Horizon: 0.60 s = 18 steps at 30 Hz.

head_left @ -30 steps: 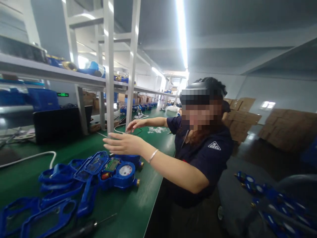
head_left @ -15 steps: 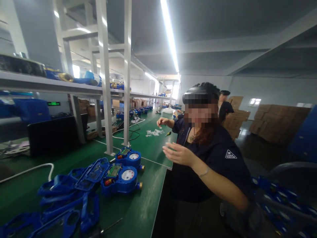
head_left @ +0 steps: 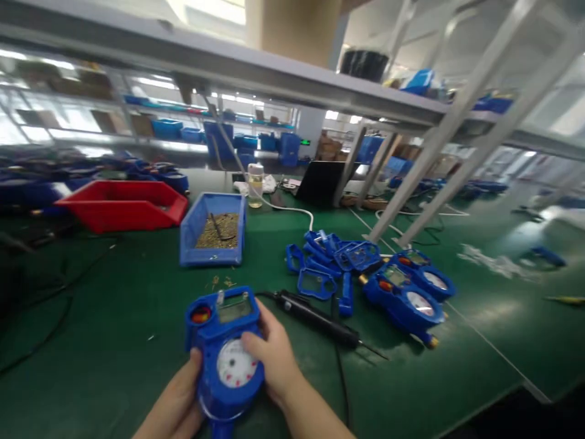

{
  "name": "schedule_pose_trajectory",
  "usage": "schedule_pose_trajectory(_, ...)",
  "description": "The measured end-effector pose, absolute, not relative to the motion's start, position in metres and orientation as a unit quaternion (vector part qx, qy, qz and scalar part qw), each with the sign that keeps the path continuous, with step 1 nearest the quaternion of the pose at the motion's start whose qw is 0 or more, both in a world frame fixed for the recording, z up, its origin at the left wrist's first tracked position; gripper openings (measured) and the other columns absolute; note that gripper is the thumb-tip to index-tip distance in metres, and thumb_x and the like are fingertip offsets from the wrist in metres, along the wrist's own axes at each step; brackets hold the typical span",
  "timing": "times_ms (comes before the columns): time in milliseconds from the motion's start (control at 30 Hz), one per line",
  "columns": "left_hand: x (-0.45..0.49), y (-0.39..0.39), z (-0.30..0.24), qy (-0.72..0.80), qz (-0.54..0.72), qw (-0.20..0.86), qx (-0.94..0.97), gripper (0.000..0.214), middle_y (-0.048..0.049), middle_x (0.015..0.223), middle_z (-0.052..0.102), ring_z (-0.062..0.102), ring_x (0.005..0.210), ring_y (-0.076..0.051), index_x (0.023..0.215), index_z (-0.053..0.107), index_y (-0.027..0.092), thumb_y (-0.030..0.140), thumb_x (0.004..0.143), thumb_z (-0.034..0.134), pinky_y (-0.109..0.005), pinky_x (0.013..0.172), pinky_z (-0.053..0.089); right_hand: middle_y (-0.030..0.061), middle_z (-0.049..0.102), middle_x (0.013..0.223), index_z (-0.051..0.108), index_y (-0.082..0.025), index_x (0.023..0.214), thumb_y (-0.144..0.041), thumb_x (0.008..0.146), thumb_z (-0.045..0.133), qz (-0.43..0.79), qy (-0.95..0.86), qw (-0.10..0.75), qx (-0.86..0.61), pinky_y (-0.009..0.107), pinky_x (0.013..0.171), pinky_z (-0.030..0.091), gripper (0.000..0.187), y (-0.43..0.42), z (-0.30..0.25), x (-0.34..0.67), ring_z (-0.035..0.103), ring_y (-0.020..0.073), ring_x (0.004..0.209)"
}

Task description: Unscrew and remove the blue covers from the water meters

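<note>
A blue water meter (head_left: 226,350) with a white round dial and a small display rests low on the green bench (head_left: 114,317), held between both my hands. My left hand (head_left: 176,405) wraps its lower left side. My right hand (head_left: 274,356) grips its right side, thumb on the dial's edge. Just right of my right hand lies a black electric screwdriver (head_left: 315,320) with its cable.
A blue bin of small brass screws (head_left: 214,230) and a red bin (head_left: 123,204) stand behind. Several blue covers (head_left: 329,265) and two more blue meters (head_left: 411,292) lie to the right. A laptop (head_left: 322,183), a bottle (head_left: 255,186) and slanted shelf posts (head_left: 439,152) stand farther back.
The view has swung from a co-worker at the right down to the bench. Both my hands now hold a blue meter, which no earlier frame showed.
</note>
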<state>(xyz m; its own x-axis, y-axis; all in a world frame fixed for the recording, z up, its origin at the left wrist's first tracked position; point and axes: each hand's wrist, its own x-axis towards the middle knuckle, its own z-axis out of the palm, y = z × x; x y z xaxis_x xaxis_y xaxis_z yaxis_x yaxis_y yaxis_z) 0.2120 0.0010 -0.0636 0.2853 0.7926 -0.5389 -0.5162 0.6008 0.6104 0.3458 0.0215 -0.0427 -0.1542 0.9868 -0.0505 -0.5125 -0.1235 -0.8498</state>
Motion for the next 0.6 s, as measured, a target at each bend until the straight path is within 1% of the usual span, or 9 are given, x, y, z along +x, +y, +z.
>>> schedule_pose_trajectory(67,0.204,0.002,-0.065,0.426,0.437,0.780,0.137,0.058,-0.0131,0.102,0.070,0.060,0.105,-0.034,0.098,0.066,0.012,0.056,0.061,0.076,-0.045,0.094,0.047,0.0068,0.058,0.126,0.049,-0.019,0.128,-0.028,0.064,0.075,0.665,-0.353,0.551,-0.360,0.043,0.108,0.036,0.069,0.023,-0.045,0.347,0.052,0.0270,0.120)
schedule_pose_trajectory(100,0.202,0.003,-0.064,0.418,0.443,0.780,0.142,0.058,-0.0132,0.102,0.071,0.060,0.106,-0.034,0.098,0.067,0.012,0.054,0.059,0.078,-0.045,0.096,0.046,0.0073,0.057,0.128,0.048,-0.019,0.128,-0.028,0.065,0.074,0.654,-0.362,0.545,-0.380,0.043,0.108,0.035,0.069,0.023,-0.046,0.349,0.050,0.0270,0.122)
schedule_pose_trajectory(267,0.188,0.006,-0.051,0.412,0.442,0.769,0.207,0.054,-0.0155,0.110,0.068,0.060,0.109,-0.033,0.110,0.065,0.012,0.046,0.069,0.074,-0.045,0.097,0.045,0.0105,0.049,0.135,0.037,-0.017,0.136,-0.033,0.071,0.067,0.599,-0.423,0.497,-0.464,0.045,0.110,0.032,0.074,0.018,-0.044,0.346,0.046,0.0268,0.126)
schedule_pose_trajectory(333,0.178,0.005,-0.048,0.437,0.433,0.754,0.232,0.058,-0.0172,0.117,0.064,0.056,0.114,-0.033,0.117,0.060,0.011,0.044,0.072,0.072,-0.045,0.099,0.044,0.0113,0.048,0.135,0.037,-0.018,0.136,-0.033,0.071,0.064,0.554,-0.464,0.458,-0.518,0.047,0.111,0.031,0.072,0.015,-0.041,0.345,0.045,0.0282,0.126)
schedule_pose_trajectory(433,0.166,0.004,-0.045,0.519,0.450,0.673,0.272,0.075,-0.0192,0.136,0.048,0.042,0.128,-0.035,0.135,0.041,0.013,0.043,0.073,0.070,-0.049,0.105,0.037,0.0125,0.048,0.134,0.043,-0.017,0.132,-0.032,0.069,0.064,0.467,-0.542,0.386,-0.582,0.051,0.111,0.027,0.068,0.021,-0.032,0.353,0.042,0.0311,0.127)
schedule_pose_trajectory(500,0.162,0.005,-0.041,0.571,0.480,0.583,0.322,0.086,-0.0172,0.148,0.032,0.028,0.136,-0.035,0.141,0.030,0.018,0.044,0.070,0.070,-0.051,0.108,0.032,0.0129,0.043,0.138,0.041,-0.017,0.134,-0.035,0.068,0.066,0.436,-0.600,0.351,-0.572,0.052,0.112,0.025,0.072,0.033,-0.023,0.362,0.037,0.0312,0.130)
schedule_pose_trajectory(533,0.163,0.006,-0.040,0.584,0.488,0.541,0.358,0.090,-0.0151,0.151,0.025,0.022,0.138,-0.036,0.142,0.027,0.020,0.044,0.068,0.072,-0.052,0.109,0.030,0.0126,0.039,0.141,0.038,-0.017,0.136,-0.036,0.068,0.068,0.432,-0.632,0.335,-0.549,0.052,0.113,0.023,0.076,0.040,-0.018,0.366,0.034,0.0307,0.132)
schedule_pose_trajectory(567,0.165,0.008,-0.037,0.586,0.488,0.510,0.397,0.093,-0.0134,0.152,0.021,0.021,0.138,-0.036,0.142,0.027,0.022,0.043,0.065,0.074,-0.052,0.109,0.029,0.0121,0.035,0.144,0.037,-0.018,0.137,-0.038,0.068,0.070,0.432,-0.665,0.319,-0.519,0.051,0.113,0.023,0.079,0.048,-0.014,0.370,0.032,0.0299,0.134)
schedule_pose_trajectory(600,0.168,0.011,-0.035,0.583,0.482,0.492,0.431,0.096,-0.0125,0.152,0.020,0.024,0.137,-0.036,0.142,0.026,0.023,0.040,0.062,0.076,-0.051,0.109,0.029,0.0116,0.033,0.145,0.038,-0.019,0.137,-0.038,0.068,0.071,0.432,-0.699,0.302,-0.483,0.050,0.114,0.022,0.079,0.056,-0.011,0.372,0.030,0.0291,0.135)
